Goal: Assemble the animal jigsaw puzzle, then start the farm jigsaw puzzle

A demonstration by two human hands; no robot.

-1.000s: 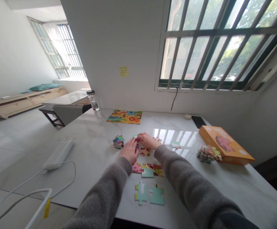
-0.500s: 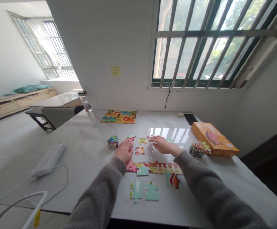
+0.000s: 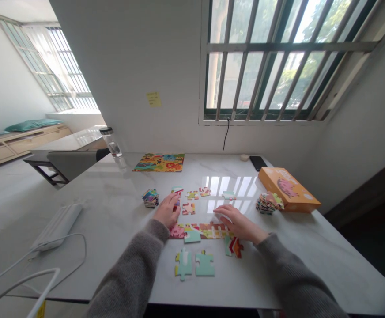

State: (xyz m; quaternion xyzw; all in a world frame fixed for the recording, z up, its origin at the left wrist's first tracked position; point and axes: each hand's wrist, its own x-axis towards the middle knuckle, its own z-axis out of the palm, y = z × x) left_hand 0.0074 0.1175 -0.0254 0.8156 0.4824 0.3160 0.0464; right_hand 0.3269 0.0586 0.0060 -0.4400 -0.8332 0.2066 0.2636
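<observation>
My left hand lies over the left edge of the laid-out jigsaw pieces, its fingers stretched out and partly covering them. Just past its fingertips shows a green and red puzzle piece. My right hand, fingers apart and empty, hovers by the right part of a joined pink and fence-patterned strip. Between the hands lie loose pieces: a pink one, a yellow-green one and a pink-brown one. Nearer me are two mint pieces and a red-and-mint piece.
Stacks of puzzle pieces stand left and right, the right one beside an orange box. Farther back are a colourful animal picture, a phone and a bottle. A power strip with cables lies left.
My right hand has drawn back towards me from the pink-brown piece at the back, which now lies uncovered. My left hand stays on the left pieces. The view has shifted slightly right.
</observation>
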